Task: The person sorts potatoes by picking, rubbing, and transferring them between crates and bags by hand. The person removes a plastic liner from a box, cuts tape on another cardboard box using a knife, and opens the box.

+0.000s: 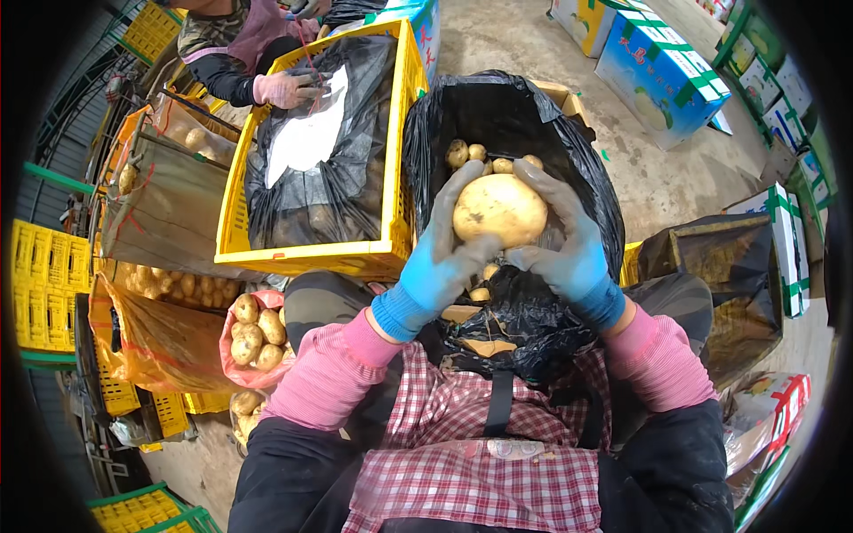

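A large pale potato [500, 208] is held between my two gloved hands, above a box lined with black plastic [586, 200]. My left hand [448, 246], in a grey and blue work glove, presses on its left side. My right hand [566, 236], gloved alike, curves round its right side. Both thumbs meet near its lower edge and look blurred. Behind the fingers, several small potatoes [457, 153] lie in the lined box. Lower down, small potatoes [478, 294] and torn cardboard pieces [488, 346] rest on the crumpled black plastic close to my lap.
At left, a yellow plastic crate [303, 254] holds a black liner; a co-worker's gloved hand [290, 89] rests on it. A pink bag of potatoes [256, 378] stands by my left knee. Taped cartons [656, 86] stand at upper right, a dark-covered container [726, 293] at right.
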`<act>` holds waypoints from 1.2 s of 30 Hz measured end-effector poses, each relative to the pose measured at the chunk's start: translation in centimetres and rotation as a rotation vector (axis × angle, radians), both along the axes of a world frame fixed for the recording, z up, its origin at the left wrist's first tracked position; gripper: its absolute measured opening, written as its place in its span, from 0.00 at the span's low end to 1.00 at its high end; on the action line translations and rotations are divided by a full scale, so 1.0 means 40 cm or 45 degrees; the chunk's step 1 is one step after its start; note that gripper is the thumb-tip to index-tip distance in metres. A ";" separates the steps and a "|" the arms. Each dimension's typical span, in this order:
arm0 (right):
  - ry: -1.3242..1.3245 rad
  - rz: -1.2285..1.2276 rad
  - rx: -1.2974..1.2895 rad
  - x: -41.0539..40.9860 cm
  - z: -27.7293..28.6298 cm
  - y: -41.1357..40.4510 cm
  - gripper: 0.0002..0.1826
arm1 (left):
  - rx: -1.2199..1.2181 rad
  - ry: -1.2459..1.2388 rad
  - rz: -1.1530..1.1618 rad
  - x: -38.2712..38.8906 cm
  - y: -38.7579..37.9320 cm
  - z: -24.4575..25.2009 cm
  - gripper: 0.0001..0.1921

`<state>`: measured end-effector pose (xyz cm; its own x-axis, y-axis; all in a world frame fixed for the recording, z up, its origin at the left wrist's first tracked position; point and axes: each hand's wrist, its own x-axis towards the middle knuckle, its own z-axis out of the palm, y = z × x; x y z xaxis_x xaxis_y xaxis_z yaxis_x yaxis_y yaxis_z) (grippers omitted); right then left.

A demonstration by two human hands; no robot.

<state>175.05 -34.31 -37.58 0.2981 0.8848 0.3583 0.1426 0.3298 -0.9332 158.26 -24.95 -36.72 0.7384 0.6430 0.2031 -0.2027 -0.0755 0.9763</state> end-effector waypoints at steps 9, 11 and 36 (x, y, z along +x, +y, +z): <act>-0.325 -0.182 0.096 -0.023 0.025 -0.012 0.50 | -0.731 -0.401 -0.350 -0.004 -0.016 -0.006 0.35; -0.433 -0.158 0.079 -0.020 0.025 -0.010 0.51 | -0.682 -0.480 -0.320 -0.007 -0.008 -0.027 0.33; 0.046 -0.290 -0.239 0.155 0.089 -0.128 0.30 | 0.173 0.069 0.179 -0.061 0.015 -0.024 0.26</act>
